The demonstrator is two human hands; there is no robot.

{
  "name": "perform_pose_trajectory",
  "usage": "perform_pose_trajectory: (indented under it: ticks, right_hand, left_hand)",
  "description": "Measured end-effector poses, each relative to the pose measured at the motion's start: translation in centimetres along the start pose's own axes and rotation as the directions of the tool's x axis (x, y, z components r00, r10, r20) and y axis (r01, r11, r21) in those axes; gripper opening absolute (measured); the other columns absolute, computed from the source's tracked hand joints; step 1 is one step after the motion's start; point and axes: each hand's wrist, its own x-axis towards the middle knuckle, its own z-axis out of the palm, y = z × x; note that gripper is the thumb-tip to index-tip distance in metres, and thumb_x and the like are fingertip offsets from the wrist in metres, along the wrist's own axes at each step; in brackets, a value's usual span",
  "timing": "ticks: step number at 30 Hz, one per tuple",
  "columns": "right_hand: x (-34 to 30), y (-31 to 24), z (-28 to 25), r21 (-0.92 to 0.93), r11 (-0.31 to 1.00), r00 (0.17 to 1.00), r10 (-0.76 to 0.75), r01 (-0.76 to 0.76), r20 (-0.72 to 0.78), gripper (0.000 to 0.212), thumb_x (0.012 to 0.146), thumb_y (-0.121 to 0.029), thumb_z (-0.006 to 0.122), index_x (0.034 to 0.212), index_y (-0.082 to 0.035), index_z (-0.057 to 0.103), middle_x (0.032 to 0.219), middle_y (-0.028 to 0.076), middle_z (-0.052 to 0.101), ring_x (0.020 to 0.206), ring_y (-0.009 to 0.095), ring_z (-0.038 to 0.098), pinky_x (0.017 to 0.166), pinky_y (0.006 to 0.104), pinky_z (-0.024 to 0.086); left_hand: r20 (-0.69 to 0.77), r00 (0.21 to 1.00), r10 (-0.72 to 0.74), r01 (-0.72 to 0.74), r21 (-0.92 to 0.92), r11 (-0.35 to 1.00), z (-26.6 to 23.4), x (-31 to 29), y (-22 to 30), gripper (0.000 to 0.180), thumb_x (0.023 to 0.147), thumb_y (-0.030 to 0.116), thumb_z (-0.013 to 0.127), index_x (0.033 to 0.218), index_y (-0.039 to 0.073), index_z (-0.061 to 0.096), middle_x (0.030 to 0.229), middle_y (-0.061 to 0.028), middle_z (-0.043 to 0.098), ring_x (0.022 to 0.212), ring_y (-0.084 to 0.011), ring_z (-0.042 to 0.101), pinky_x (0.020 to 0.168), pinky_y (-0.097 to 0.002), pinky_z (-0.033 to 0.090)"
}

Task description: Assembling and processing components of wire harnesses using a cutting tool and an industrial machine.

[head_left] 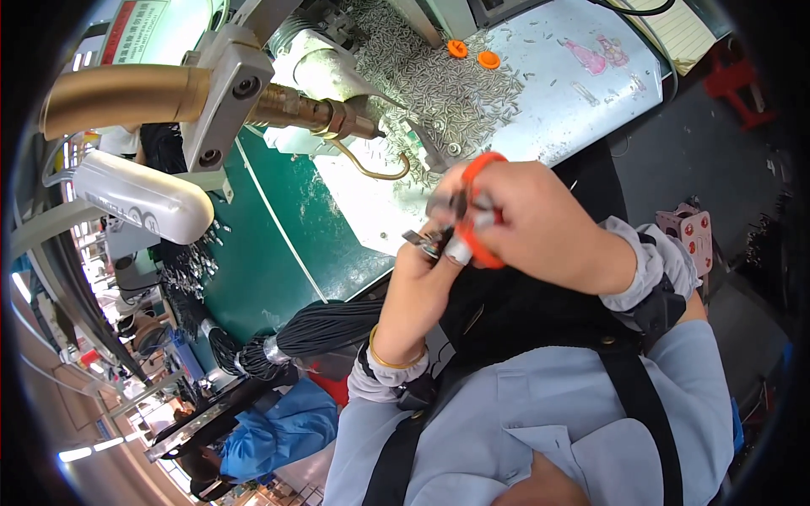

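My right hand [540, 219] is closed around a hand tool with orange handles [483, 249]; its grey metal part is blurred, so I cannot tell whether it is pliers or snips. Just left of it and close to the tool, my left hand [418, 282] pinches a small piece with dark and greenish parts [429, 246]. A white wrap [457, 251] shows on a digit of that hand. Both hands meet in front of my chest, near the bench's front edge. Where the tool touches the small piece is hidden by my fingers.
A brass-coloured nozzle [354, 125] on a metal arm juts in above the hands. Behind lies a heap of small metal pins [430, 80] with orange caps [488, 60]. Black cable bundles [325, 329] rest at the green bench's [261, 253] front. Another person in blue [278, 430] sits left.
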Motion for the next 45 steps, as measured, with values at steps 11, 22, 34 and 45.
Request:
perform_pose_trajectory:
  ticks: [11,22,34,45]
  right_hand:
    - [-1.0,1.1,0.1,-0.609,0.686,0.868,-0.497,0.398,0.006,0.021,0.07,-0.004,0.062,0.091,-0.004,0.059,0.065,0.007,0.056,0.053,0.017,0.056,0.045,0.0244,0.04]
    - [-1.2,1.6,0.9,0.47,0.855,0.97,0.243,-0.22,0.014,0.012,0.074,-0.001,0.06,0.086,-0.001,0.058,0.067,0.007,0.059,0.049,0.013,0.055,0.047,0.0196,0.042]
    - [-1.9,2.1,1.3,-0.025,0.998,0.989,-0.063,0.06,-0.136,0.009,0.083,-0.006,0.055,0.087,0.002,0.054,0.073,0.005,0.058,0.056,0.008,0.057,0.05,0.0197,0.045]
    - [-2.2,1.1,-0.1,-0.301,0.952,0.998,-0.04,0.05,0.041,0.021,0.074,-0.015,0.067,0.072,-0.001,0.053,0.055,0.006,0.053,0.049,0.012,0.056,0.045,0.0248,0.042]
  left_hand:
    - [-0.245,0.965,0.089,-0.087,0.022,0.996,-0.1,-0.9,-0.4,0.018,0.077,-0.007,0.054,0.094,-0.003,0.053,0.08,-0.0061,0.057,0.06,-0.0047,0.049,0.049,-0.0164,0.037]
    - [-0.379,0.836,0.397,-0.319,0.252,0.913,1.6,-0.7,-0.6,0.016,0.073,-0.009,0.059,0.087,-0.002,0.057,0.076,0.0,0.054,0.06,-0.0029,0.045,0.053,-0.0154,0.035]
    - [-0.221,0.772,0.596,-0.47,0.434,0.769,1.1,-0.3,-1.3,0.019,0.074,-0.007,0.06,0.091,-0.002,0.055,0.073,-0.0008,0.054,0.058,-0.0061,0.047,0.048,-0.0182,0.035]
    - [-0.281,0.957,0.071,-0.108,-0.116,0.987,-0.4,-1.0,0.3,0.016,0.075,-0.003,0.06,0.09,-0.003,0.055,0.082,-0.0056,0.059,0.066,-0.0041,0.051,0.054,-0.0152,0.036]
